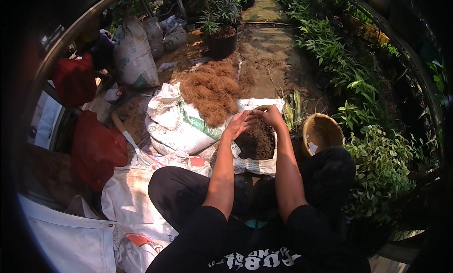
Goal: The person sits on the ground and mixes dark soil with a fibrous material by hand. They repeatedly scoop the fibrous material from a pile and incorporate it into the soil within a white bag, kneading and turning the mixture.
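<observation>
My left hand (242,124) is held over an open white woven sack (254,165), palm turned inward and fingers spread. Close beside it, my right hand (269,114) has its fingers bent, and their tips meet or nearly meet those of the left. Whether a small thing sits between the right fingers is too small to tell. Dark loose soil (260,142) fills the sack below both hands. To the left leans a bulging white sack with a green band (180,133), and a heap of brown coconut fibre (212,88) lies on and behind it.
A tan plastic pot (322,133) stands by my right knee, beside leafy plants (380,159). Cut long leaves (293,110) lie behind it. Leftward are a wooden-handled tool (118,122), red bags (97,150) and a full sack (134,57). A black potted plant (222,44) stands farther back.
</observation>
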